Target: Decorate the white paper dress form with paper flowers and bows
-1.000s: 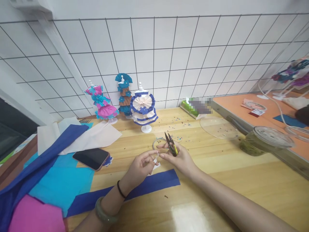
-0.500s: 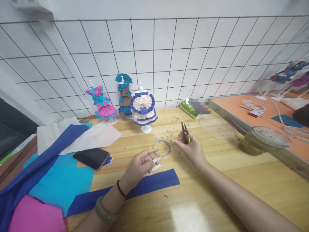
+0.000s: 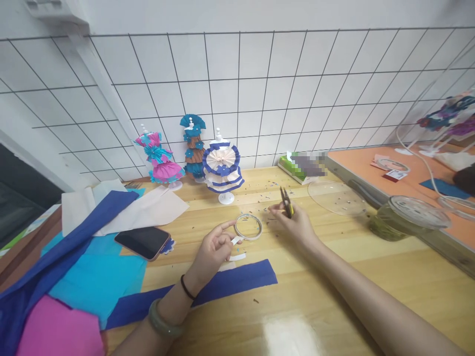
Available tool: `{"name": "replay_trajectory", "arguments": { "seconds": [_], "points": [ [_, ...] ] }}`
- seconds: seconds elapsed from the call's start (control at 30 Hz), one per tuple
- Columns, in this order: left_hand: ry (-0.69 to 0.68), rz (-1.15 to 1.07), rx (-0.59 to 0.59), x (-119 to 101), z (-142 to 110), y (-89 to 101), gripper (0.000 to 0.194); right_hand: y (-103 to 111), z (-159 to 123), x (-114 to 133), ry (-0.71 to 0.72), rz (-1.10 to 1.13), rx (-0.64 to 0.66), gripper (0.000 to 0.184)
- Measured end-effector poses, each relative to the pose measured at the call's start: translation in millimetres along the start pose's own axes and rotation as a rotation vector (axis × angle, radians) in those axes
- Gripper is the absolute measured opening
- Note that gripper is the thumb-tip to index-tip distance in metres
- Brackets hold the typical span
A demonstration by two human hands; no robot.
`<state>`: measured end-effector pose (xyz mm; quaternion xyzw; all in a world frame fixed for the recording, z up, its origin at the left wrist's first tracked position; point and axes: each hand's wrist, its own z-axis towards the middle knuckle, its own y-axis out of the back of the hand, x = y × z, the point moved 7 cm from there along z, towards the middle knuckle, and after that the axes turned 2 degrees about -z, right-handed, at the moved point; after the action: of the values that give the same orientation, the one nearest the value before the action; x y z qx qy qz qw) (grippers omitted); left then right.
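My left hand (image 3: 215,247) is above the table, its index finger stretched to the left rim of a thin roll of tape (image 3: 248,239). A narrow white strip (image 3: 237,240) sticks out between its thumb and curled fingers. Another white strip (image 3: 238,257) shows just below. In my right hand (image 3: 297,225), right of the roll, are small dark-bladed snips (image 3: 285,198) with a yellow handle, tips pointing up. Its thumb and index finger come together in front of the snips; whether they pinch anything is too small to tell. A blue crepe paper strip (image 3: 245,279) lies under my left wrist.
Three small dress forms in paper dresses, the nearest white and blue (image 3: 222,173), stand by the wall. Coloured paper sheets (image 3: 96,277) and a phone (image 3: 143,242) lie left. A clear round lid (image 3: 336,198), a tub (image 3: 404,217) and a green box (image 3: 295,167) stand right.
My right hand has shifted slightly right, away from the tape roll. My left index finger has drawn back from inside the ring to its left rim, and the white strips show more.
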<state>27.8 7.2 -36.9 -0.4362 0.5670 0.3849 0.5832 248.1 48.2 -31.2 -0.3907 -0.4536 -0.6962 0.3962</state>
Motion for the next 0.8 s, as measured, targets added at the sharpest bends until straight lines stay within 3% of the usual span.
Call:
{"name": "replay_trajectory", "arguments": {
  "seconds": [0.13,0.2,0.47,0.67,0.8],
  "points": [
    [0.001,0.052,0.016,-3,-3,-6.4,0.051,-40,-34,40,0.121,0.032,0.268,0.019],
    [-0.015,0.087,0.034,-4,-4,-9.1,0.052,-50,-46,52,0.169,0.007,0.332,0.013],
    [-0.135,0.275,0.079,-3,-7,-11.8,0.057,-61,-52,39,0.132,0.049,0.398,0.014],
    [-0.135,0.314,0.068,-1,-7,-11.2,0.056,-58,-56,49,0.301,-0.120,0.376,0.003],
    [-0.122,0.272,0.054,0,-7,-9.4,0.055,-56,-60,55,0.395,-0.212,0.389,0.011]
  ]
}}
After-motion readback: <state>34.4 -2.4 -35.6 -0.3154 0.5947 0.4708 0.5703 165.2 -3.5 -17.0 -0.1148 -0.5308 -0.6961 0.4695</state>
